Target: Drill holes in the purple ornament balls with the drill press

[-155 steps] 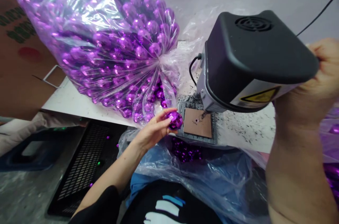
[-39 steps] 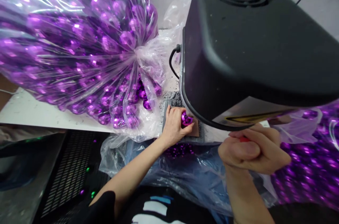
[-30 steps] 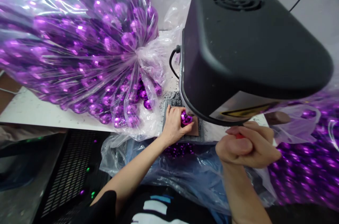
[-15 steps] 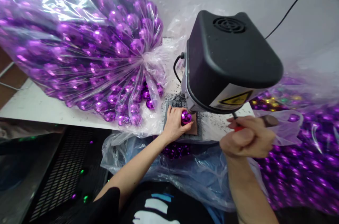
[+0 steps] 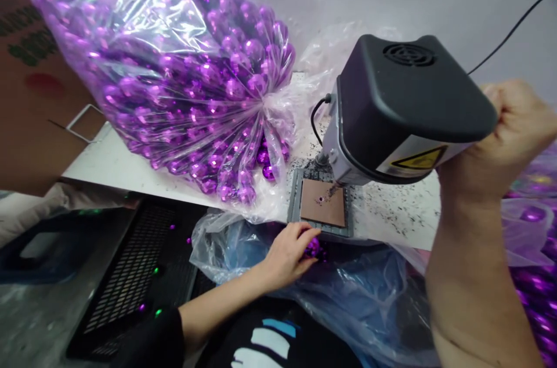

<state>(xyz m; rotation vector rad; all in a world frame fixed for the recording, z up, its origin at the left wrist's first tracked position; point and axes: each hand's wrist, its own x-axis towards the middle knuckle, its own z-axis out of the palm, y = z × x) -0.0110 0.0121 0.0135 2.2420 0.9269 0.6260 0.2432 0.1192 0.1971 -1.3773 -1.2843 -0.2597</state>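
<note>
My left hand (image 5: 289, 253) is closed around a shiny purple ball (image 5: 312, 247), just in front of the drill press base and above an open plastic bag in my lap. The brown square pad (image 5: 322, 203) with a small dark hole lies bare on the grey base plate (image 5: 295, 197). Over it stands the black-housed drill press (image 5: 418, 107), its bit near the pad. My right hand (image 5: 516, 124) is raised at the right side of the housing, fingers curled; what it grips is hidden behind the housing.
A big clear bag of purple balls (image 5: 195, 83) fills the left of the white table (image 5: 117, 162). More purple balls lie at the right edge. A cardboard box (image 5: 30, 95) stands at far left, a black crate (image 5: 126, 275) below. Dark shavings litter the table.
My left hand has moved with a purple ball off the pad toward my lap. My right hand has risen from the lower right of the drill press to beside its housing. The view has shifted left.
</note>
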